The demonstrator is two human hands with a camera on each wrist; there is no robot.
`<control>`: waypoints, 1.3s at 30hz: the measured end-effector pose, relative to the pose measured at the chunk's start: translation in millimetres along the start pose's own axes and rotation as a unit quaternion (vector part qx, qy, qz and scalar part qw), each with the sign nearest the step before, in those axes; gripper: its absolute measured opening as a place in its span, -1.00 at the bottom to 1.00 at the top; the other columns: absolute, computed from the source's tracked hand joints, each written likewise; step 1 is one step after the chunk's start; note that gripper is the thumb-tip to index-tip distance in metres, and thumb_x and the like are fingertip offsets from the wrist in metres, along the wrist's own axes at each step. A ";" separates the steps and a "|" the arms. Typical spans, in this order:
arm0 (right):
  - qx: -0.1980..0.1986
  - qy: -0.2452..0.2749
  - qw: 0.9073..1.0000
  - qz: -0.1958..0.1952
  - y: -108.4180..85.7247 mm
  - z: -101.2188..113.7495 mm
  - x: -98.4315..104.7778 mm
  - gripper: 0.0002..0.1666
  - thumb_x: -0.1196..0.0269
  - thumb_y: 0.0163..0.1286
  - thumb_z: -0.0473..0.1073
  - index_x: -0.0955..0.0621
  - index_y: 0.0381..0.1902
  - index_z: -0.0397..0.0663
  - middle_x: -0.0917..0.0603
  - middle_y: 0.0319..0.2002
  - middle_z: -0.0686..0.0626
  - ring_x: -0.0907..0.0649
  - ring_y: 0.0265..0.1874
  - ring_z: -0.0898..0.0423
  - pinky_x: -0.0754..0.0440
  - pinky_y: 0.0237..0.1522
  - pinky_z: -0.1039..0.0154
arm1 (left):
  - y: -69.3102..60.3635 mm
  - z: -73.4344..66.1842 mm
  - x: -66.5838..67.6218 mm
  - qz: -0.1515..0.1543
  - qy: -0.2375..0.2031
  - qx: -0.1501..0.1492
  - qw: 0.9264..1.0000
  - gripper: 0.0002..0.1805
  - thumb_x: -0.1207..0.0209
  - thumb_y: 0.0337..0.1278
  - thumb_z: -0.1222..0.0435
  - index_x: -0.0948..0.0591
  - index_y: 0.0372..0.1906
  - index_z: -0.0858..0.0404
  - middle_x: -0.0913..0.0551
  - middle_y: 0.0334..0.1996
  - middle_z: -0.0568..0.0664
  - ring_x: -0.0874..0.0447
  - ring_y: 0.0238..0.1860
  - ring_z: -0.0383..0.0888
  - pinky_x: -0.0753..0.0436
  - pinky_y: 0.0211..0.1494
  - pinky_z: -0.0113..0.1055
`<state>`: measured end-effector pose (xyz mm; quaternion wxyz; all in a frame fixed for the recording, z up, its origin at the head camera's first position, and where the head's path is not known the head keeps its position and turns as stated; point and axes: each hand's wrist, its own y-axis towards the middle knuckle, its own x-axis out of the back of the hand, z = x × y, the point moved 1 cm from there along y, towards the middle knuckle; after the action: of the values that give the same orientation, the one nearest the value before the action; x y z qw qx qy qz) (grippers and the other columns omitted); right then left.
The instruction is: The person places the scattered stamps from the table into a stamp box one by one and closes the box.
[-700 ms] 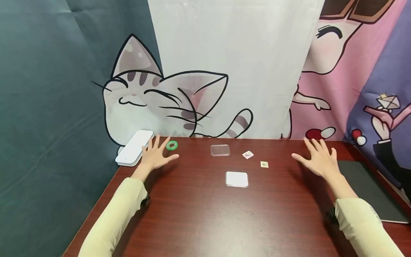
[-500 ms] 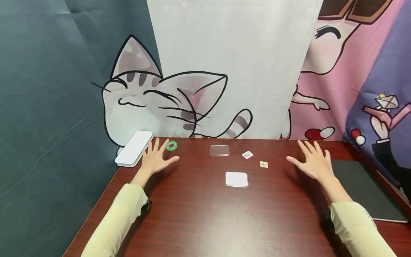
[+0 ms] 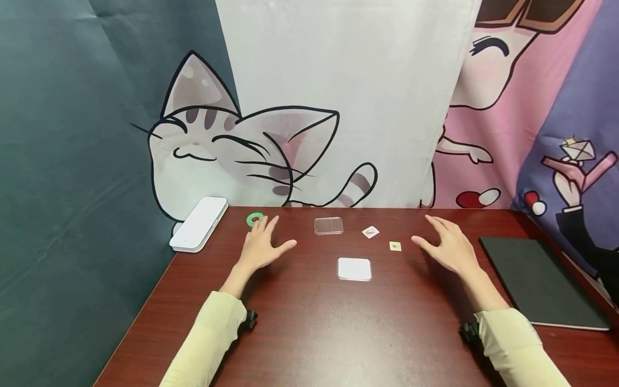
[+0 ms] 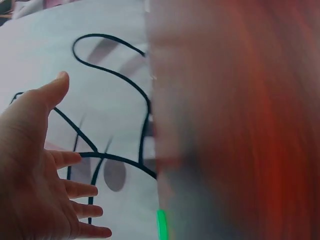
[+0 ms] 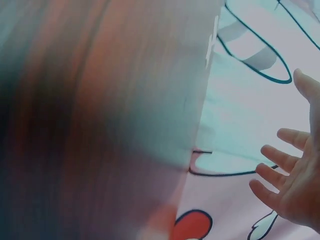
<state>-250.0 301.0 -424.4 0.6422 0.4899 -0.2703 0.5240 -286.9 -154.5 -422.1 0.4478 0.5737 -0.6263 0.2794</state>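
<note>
My left hand (image 3: 259, 248), fingers spread and holding nothing, hovers over the table's left half. Its fingertips partly cover a green ring (image 3: 253, 219), perhaps a tape roll, in the head view. Toward the right, my right hand (image 3: 448, 248) is also spread, nothing in it. Nearest to it lies a small yellowish square (image 3: 395, 246). Beside that is a small white square with a printed pattern (image 3: 370, 232). Between the hands sit a clear shallow case (image 3: 328, 226) and, closer to me, a white rounded rectangle with a clear edge (image 3: 354, 269). Both wrist views show open palms.
A white box-like slab (image 3: 200, 224) stands at the table's back left corner. A flat dark rectangular pad (image 3: 544, 280) lies along the right side. Behind the brown table (image 3: 333, 333) hangs a printed cloth (image 3: 387, 97) with a cartoon cat.
Both hands have moved inward: the left to the right, from beside the white slab to the green ring; the right to the left, away from the dark pad. The small things lie where they were.
</note>
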 end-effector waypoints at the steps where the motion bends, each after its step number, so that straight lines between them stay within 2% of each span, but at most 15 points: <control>1: -0.004 0.009 1.000 0.004 0.3 2.2 -1.4 -0.08 -0.22 0.27 0.33 -0.36 0.40 -0.12 -0.40 0.32 -0.35 -0.32 0.32 -0.34 -0.33 0.19 -0.38 | 0.0 -2.9 -1.7 -0.002 -0.011 -0.002 1.000 -0.01 -0.17 0.06 -0.27 -0.19 0.50 0.17 -0.12 0.50 0.31 -0.02 0.52 0.34 -0.12 0.45 0.32; 4: -0.010 0.025 1.000 0.010 2.6 7.8 -5.6 -0.08 -0.22 0.27 0.33 -0.35 0.40 -0.12 -0.40 0.32 -0.36 -0.32 0.32 -0.34 -0.35 0.18 -0.38 | -0.1 -10.3 -6.4 -0.007 -0.049 -0.005 0.999 -0.04 -0.22 0.07 -0.21 -0.22 0.49 0.17 -0.17 0.49 0.28 -0.07 0.51 0.29 -0.13 0.47 0.27; 7: -0.009 0.035 0.999 0.010 6.4 12.8 -9.6 -0.09 -0.24 0.27 0.31 -0.37 0.38 -0.14 -0.41 0.32 -0.37 -0.33 0.31 -0.34 -0.36 0.18 -0.38 | 0.1 -15.3 -14.6 0.006 -0.084 -0.019 0.996 -0.07 -0.25 0.09 -0.13 -0.22 0.48 0.20 -0.16 0.49 0.27 -0.07 0.52 0.24 -0.16 0.48 0.24; 10: -0.003 0.050 0.999 0.009 10.9 16.3 -14.4 -0.13 -0.26 0.27 0.27 -0.39 0.36 -0.16 -0.43 0.30 -0.36 -0.35 0.29 -0.34 -0.35 0.20 -0.34 | -1.2 -20.3 -23.9 0.020 -0.126 -0.038 0.991 -0.10 -0.29 0.10 -0.03 -0.24 0.47 0.26 -0.14 0.48 0.31 -0.06 0.51 0.25 -0.19 0.46 0.24; 14: 0.004 0.073 0.997 0.012 16.9 20.6 -21.9 -0.17 -0.28 0.28 0.21 -0.41 0.33 -0.19 -0.46 0.27 -0.37 -0.38 0.27 -0.35 -0.34 0.22 -0.31 | -2.5 -28.1 -38.2 0.025 -0.159 -0.057 0.985 -0.13 -0.33 0.07 0.05 -0.28 0.43 0.31 -0.18 0.46 0.36 -0.10 0.49 0.28 -0.21 0.46 0.23; 22: 0.011 0.120 0.992 0.020 22.1 26.0 -39.8 -0.27 -0.30 0.30 -0.01 -0.42 0.28 -0.34 -0.53 0.16 -0.41 -0.44 0.19 -0.37 -0.32 0.24 -0.27 | 0.1 -50.9 -70.5 0.054 -0.149 -0.117 0.980 -0.12 -0.37 0.02 0.04 -0.32 0.40 0.36 -0.28 0.41 0.34 -0.23 0.44 0.23 -0.29 0.44 0.14; 27: 0.008 0.139 0.990 0.031 23.6 29.9 -47.6 -0.29 -0.31 0.29 -0.08 -0.42 0.28 -0.37 -0.55 0.11 -0.42 -0.46 0.17 -0.38 -0.31 0.23 -0.28 | 3.5 -61.6 -93.0 0.079 -0.166 -0.146 0.972 -0.08 -0.45 -0.10 0.05 -0.35 0.39 0.29 -0.37 0.38 0.19 -0.32 0.42 0.11 -0.33 0.44 0.05; 29: 0.007 0.146 0.989 0.033 26.1 32.9 -49.8 -0.29 -0.31 0.29 -0.08 -0.41 0.29 -0.36 -0.55 0.11 -0.43 -0.45 0.17 -0.38 -0.30 0.23 -0.28 | 5.1 -63.3 -99.6 0.090 -0.170 -0.147 0.970 -0.06 -0.48 -0.16 0.04 -0.37 0.39 0.24 -0.40 0.37 0.11 -0.33 0.41 0.05 -0.33 0.45 0.01; 32: -0.002 0.166 0.985 0.042 31.3 38.4 -54.9 -0.30 -0.30 0.32 -0.08 -0.41 0.30 -0.35 -0.53 0.13 -0.43 -0.44 0.19 -0.36 -0.30 0.25 -0.27 | 6.2 -62.9 -104.1 0.093 -0.173 -0.138 0.971 -0.04 -0.52 -0.24 0.04 -0.39 0.38 0.19 -0.44 0.34 0.05 -0.33 0.40 0.01 -0.34 0.44 -0.03; 36: -0.039 0.218 0.974 0.057 36.8 44.8 -64.8 -0.34 -0.28 0.34 -0.11 -0.41 0.30 -0.33 -0.53 0.17 -0.42 -0.50 0.20 -0.34 -0.40 0.25 -0.21 | 6.5 -61.5 -105.8 0.091 -0.169 -0.135 0.972 -0.04 -0.54 -0.29 0.02 -0.42 0.36 0.17 -0.46 0.32 0.02 -0.33 0.38 -0.02 -0.36 0.42 -0.06; 39: -0.060 0.247 0.965 0.061 39.9 48.6 -74.4 -0.38 -0.27 0.34 -0.15 -0.43 0.29 -0.32 -0.53 0.19 -0.40 -0.55 0.18 -0.32 -0.50 0.18 -0.18 | 5.6 -61.1 -106.4 0.093 -0.158 -0.142 0.973 -0.04 -0.55 -0.31 0.00 -0.45 0.34 0.15 -0.46 0.31 0.00 -0.32 0.38 -0.04 -0.37 0.42 -0.06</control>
<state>-302.0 225.1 -456.5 0.6844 0.2881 -0.1635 0.6495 -284.0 -50.8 -488.0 0.3920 0.4803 -0.7730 0.1343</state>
